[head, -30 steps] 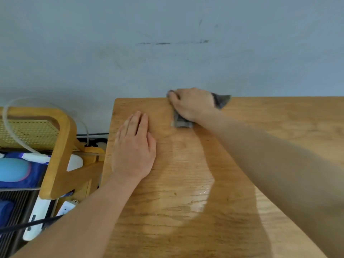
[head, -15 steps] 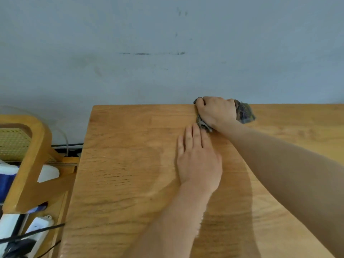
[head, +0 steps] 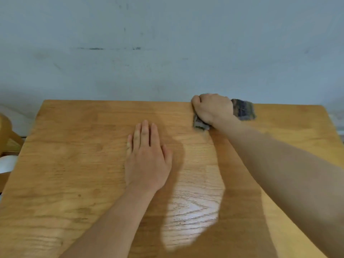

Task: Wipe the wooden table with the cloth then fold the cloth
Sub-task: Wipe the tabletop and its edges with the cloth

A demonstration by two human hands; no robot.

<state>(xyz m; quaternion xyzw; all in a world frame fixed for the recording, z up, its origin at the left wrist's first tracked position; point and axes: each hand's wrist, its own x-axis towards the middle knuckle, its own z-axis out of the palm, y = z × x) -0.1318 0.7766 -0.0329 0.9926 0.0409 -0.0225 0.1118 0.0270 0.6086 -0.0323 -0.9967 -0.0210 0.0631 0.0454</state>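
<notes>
The wooden table (head: 74, 164) fills most of the view, its far edge against a grey wall. My right hand (head: 212, 108) presses a bunched grey cloth (head: 243, 109) onto the table at the far edge, right of centre; cloth ends stick out on both sides of the hand. Palm down, my left hand (head: 147, 155) lies flat on the table's middle, fingers together, holding nothing. A bright glossy patch (head: 193, 207) shows on the wood between my two forearms.
The grey wall (head: 167, 53) rises directly behind the table's far edge. A wooden chair frame (head: 7, 131) and a white object (head: 6, 162) sit beyond the table's left edge.
My right hand has slid the cloth to the right along the far edge. My left hand has shifted right across the table. The view has turned right, leaving less of the chair visible.
</notes>
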